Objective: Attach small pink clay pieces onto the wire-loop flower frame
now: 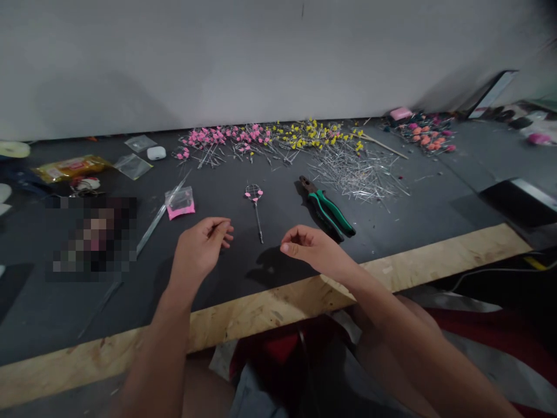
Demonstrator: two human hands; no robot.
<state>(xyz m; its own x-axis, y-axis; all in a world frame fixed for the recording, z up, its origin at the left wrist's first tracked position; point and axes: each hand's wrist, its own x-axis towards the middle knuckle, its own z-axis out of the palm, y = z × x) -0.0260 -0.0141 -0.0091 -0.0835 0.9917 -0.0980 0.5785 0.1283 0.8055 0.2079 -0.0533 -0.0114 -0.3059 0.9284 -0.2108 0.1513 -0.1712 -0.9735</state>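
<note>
A small wire piece shaped like a racket (257,217) lies on the dark tabletop between my hands, a mesh head with pink bits at its top and a thin stem pointing toward me. To its left hovers my left hand (202,244), thumb against the curled fingers; whatever is between them, if anything, is hidden. On the other side, my right hand (311,247) is loosely curved, thumb and forefinger slightly apart, with nothing visible in it. Green-handled pliers (333,212) rest just beyond it. A small clear bag with pink contents (180,203) lies past my left hand.
Along the wall lie pink-tipped wires (217,138), yellow-tipped wires (313,134) and a heap of bare wires (359,171). Orange and pink pieces (429,136) sit farther right. A white case (156,153) and yellow packet (73,168) are at left. A wooden strip (270,307) edges the table.
</note>
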